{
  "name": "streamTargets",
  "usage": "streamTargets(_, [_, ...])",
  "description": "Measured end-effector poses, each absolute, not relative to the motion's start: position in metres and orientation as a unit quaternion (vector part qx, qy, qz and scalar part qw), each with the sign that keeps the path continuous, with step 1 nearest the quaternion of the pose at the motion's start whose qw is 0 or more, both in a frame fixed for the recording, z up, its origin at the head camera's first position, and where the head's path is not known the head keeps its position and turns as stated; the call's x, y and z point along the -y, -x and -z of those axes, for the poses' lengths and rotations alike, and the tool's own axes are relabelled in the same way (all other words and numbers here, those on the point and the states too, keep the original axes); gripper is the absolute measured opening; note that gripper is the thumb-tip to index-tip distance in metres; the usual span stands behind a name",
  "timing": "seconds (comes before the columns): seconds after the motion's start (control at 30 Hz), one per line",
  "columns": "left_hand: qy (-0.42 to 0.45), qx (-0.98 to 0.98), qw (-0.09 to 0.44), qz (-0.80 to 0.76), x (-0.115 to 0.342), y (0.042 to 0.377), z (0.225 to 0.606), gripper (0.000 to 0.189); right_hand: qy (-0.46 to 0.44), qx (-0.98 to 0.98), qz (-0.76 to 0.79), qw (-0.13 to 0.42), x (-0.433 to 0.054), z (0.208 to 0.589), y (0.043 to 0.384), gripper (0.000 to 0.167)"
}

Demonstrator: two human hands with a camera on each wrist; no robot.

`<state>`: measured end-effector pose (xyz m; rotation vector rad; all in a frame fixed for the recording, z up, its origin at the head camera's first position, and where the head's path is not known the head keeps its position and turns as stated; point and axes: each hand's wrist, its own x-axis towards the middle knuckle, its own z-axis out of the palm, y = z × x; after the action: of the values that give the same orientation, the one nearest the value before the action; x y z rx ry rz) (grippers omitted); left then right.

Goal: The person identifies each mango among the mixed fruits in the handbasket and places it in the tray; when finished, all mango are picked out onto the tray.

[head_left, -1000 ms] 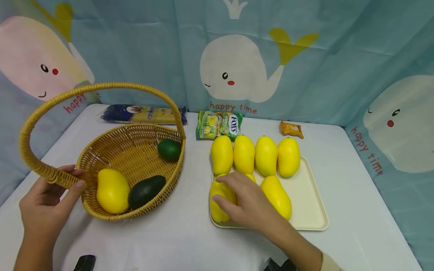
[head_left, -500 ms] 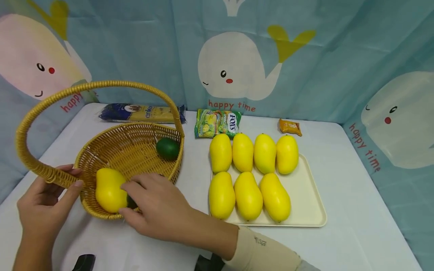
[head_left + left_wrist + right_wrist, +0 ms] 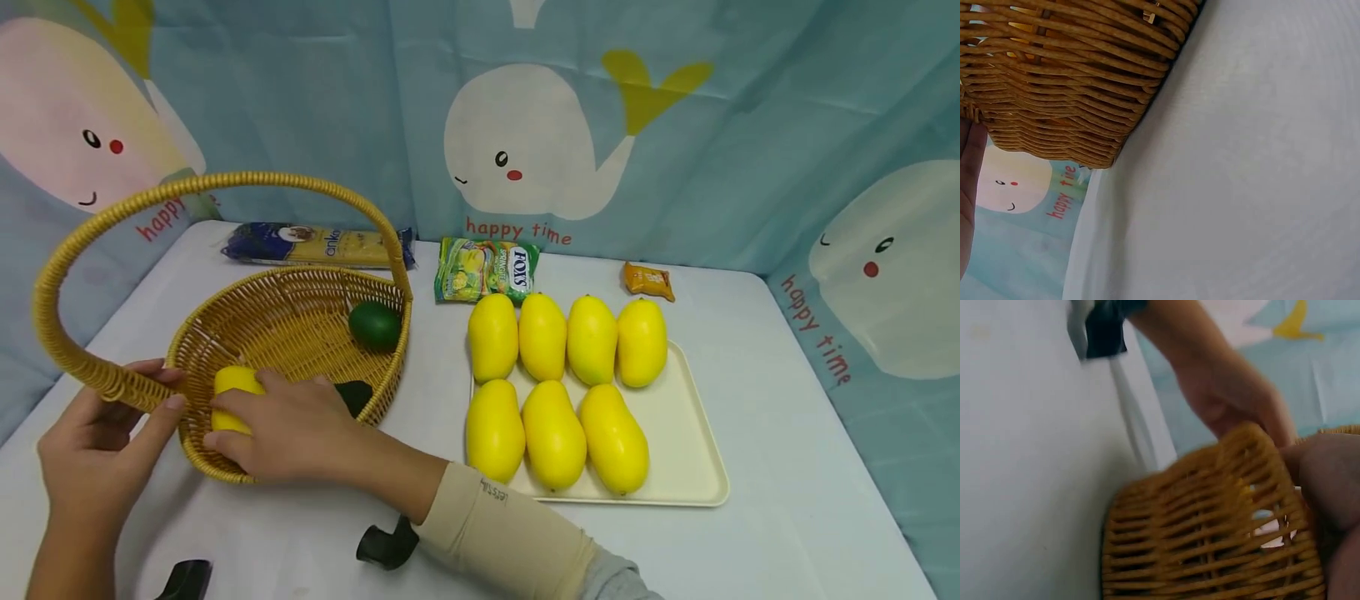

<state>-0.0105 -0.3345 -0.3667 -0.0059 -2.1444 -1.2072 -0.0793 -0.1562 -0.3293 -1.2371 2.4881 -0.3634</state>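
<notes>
A wicker basket (image 3: 300, 321) with a tall arched handle (image 3: 247, 180) stands at the left of the table. At its left rim, my left hand (image 3: 97, 454) grips the foot of the handle, thumb on the near side. My right hand (image 3: 300, 429) reaches into the basket, fingers and thumb curled round a yellow mango (image 3: 236, 379) that it partly hides. Beside that hand lies a dark green avocado (image 3: 354, 396), mostly covered. A rounder dark green fruit (image 3: 375, 326) rests against the right wall. In the right wrist view, the basket's weave (image 3: 1204, 531) blocks the held fruit.
To the right, two rows of yellow mangoes (image 3: 553, 435) lie on a cream tray (image 3: 701, 467). Behind are a pasta packet (image 3: 318, 246), a green sweets bag (image 3: 486, 271) and a small orange packet (image 3: 648, 282). A black object (image 3: 186, 579) sits at the front edge.
My right hand has gone from the tray's front-left mango across to the basket, passing over the avocado to the yellow mango at left. The left hand has kept its grip.
</notes>
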Motion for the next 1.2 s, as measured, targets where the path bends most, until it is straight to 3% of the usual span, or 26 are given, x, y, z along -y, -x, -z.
streamTargets(0.27, [-0.028, 0.822, 0.344, 0.452, 0.333, 0.013, 0.367, 0.041, 0.422, -0.882, 0.066, 0.197, 0.171, 0.331, 0.085, 0.055])
streamTargets(0.5, [-0.029, 0.823, 0.346, 0.449, 0.333, 0.013, 0.369, 0.041, 0.421, -0.889, 0.087, 0.154, 0.173, 0.335, 0.091, 0.062])
streamTargets(0.77, [-0.022, 0.821, 0.345, 0.454, 0.333, 0.013, 0.366, 0.042, 0.375, -0.873, 0.264, 0.167, 0.163, 0.334, 0.100, 0.060])
streamTargets(1.03, [-0.021, 0.817, 0.350, 0.458, 0.335, 0.013, 0.368, 0.040, 0.394, -0.829, 0.368, 0.151, 0.154, 0.333, 0.100, 0.057])
streamTargets(1.2, [-0.021, 0.819, 0.346, 0.457, 0.332, 0.012, 0.366, 0.039, 0.377, -0.767, 0.490, 0.170, 0.144, 0.330, 0.098, 0.054])
